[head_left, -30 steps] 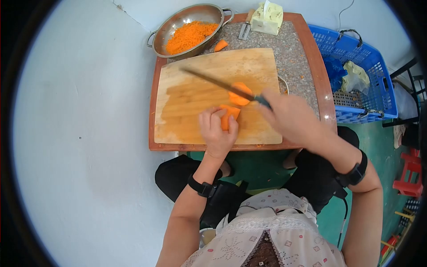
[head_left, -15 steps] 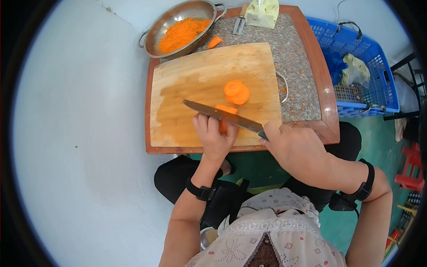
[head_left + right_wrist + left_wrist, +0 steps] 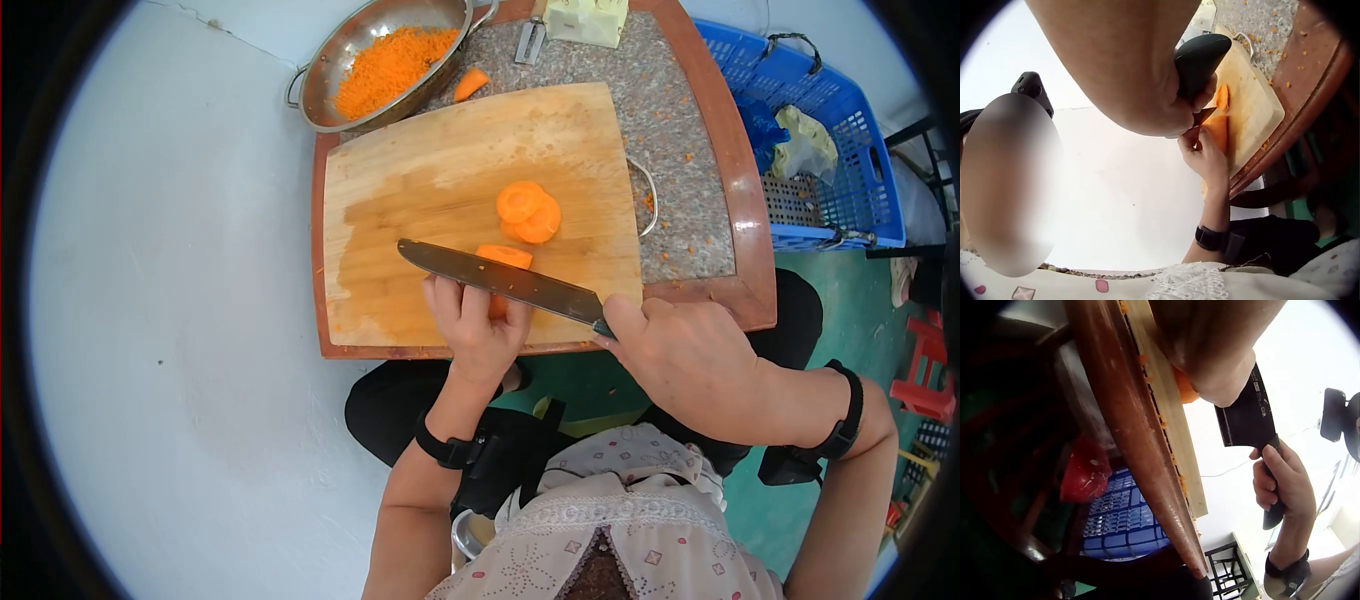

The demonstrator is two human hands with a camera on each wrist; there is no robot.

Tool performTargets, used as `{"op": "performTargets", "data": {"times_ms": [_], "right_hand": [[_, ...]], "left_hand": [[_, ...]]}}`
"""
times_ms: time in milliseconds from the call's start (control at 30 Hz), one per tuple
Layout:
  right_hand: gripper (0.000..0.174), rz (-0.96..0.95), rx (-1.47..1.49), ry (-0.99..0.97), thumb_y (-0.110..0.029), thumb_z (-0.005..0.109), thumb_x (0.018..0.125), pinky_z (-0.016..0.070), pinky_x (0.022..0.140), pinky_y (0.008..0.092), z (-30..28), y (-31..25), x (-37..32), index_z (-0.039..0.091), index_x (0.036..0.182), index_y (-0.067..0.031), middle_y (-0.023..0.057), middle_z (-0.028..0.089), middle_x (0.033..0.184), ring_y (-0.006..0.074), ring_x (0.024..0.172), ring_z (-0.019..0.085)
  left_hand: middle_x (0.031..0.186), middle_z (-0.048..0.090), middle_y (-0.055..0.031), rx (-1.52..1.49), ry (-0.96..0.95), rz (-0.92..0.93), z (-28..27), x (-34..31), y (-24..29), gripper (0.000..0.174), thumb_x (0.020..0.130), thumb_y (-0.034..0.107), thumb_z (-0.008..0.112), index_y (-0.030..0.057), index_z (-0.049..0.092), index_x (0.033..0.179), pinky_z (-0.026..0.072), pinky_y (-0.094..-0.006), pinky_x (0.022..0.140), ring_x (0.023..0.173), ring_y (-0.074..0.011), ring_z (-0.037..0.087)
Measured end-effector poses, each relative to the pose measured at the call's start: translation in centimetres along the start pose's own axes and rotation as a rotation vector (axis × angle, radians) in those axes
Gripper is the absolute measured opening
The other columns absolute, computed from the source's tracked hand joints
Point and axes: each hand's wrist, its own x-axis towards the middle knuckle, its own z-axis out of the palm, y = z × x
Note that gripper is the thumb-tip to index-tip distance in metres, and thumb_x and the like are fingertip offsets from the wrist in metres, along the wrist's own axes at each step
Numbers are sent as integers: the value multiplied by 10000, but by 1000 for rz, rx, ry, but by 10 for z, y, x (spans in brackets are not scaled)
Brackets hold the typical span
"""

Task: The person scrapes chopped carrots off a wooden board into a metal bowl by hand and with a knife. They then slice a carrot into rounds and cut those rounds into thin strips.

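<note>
My right hand (image 3: 690,350) grips the dark green handle (image 3: 1200,59) of a broad kitchen knife (image 3: 510,284). The blade lies across the top of a carrot piece (image 3: 504,256), its tip pointing left. With curled fingers and thumb, my left hand (image 3: 478,325) holds that carrot piece against the wooden cutting board (image 3: 400,210); the blade hides part of the carrot and the fingertips. Just beyond the knife, round carrot slices (image 3: 530,212) overlap on the board. In the left wrist view the blade (image 3: 1249,415) stands beside the left fingers, above the board.
A metal two-handled pan (image 3: 318,85) of shredded carrot (image 3: 395,70) stands at the table's far left. Nearby lie a carrot end (image 3: 471,84), a peeler-like tool (image 3: 530,42) and a tissue pack (image 3: 585,20). A blue basket (image 3: 840,110) stands right of the table.
The knife, blurred over the slices a second ago, has come down toward me onto the held carrot piece. My left hand keeps its hold. The head view has shifted slightly.
</note>
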Motion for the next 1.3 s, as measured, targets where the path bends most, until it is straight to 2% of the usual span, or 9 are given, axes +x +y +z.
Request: {"op": "performTargets", "data": {"times_ms": [67,167,267,467,567,967,1067,1167,1300], "right_hand": [[180,-6,9,-2,-44,581,768,481,411,333,0,1,3,422,849,-21,118,560,547,266,483,616],[184,-18,26,13,-37,579,761,474,404,336,1,3,8,420,851,-21,110,546,534,266,477,609],[185,-30,28,26,-33,576,760,471,405,340,3,5,13,415,851,-17,107,535,528,272,472,603],[194,-85,122,18,-32,579,765,467,411,354,3,10,28,409,855,-6,121,532,519,283,473,600],[243,-52,106,-73,-162,616,859,446,424,354,2,10,34,427,902,-15,90,506,554,273,484,574],[240,-93,214,-88,-111,609,841,452,424,367,3,14,48,418,934,0,100,521,547,268,492,594],[198,-69,132,-109,-46,588,778,492,476,344,-3,9,53,439,899,2,124,572,566,278,540,636],[238,-151,191,48,-82,601,803,466,434,374,5,13,52,431,946,2,113,534,537,291,491,599],[241,-128,184,23,-69,599,783,477,449,371,11,12,60,435,944,4,121,553,555,298,527,621]], "left_hand": [[945,534,-140,-15,11,-2,0,0,-2,298,673,33,679,21,634,968,396,-396,727,843,-335,477],[1131,515,-188,-38,-89,-53,-4,-5,-1,292,757,41,659,-18,594,1036,385,-411,914,1040,-371,476],[1118,515,-188,-28,-102,-52,-5,-3,0,294,751,29,657,-20,593,1033,381,-405,918,1041,-375,475],[1051,509,-173,-29,-110,-73,-5,-4,-2,311,734,10,658,-19,582,1034,406,-389,850,967,-351,481],[925,508,-153,-13,-54,-63,-2,-4,-3,186,676,25,674,19,571,830,391,-392,704,830,-329,468],[916,500,-138,-33,-59,-98,-2,-8,-5,194,671,45,677,35,543,812,391,-387,709,832,-316,473],[911,508,-129,-20,-52,-80,-2,-5,-5,193,672,41,675,38,553,822,392,-387,715,834,-312,479],[913,518,-126,-15,-71,-65,-4,-5,-5,194,674,30,671,40,564,836,393,-388,721,836,-309,486],[937,531,-137,-31,-35,-93,-2,-6,-5,185,681,16,661,39,558,834,391,-392,720,836,-309,490]]}}
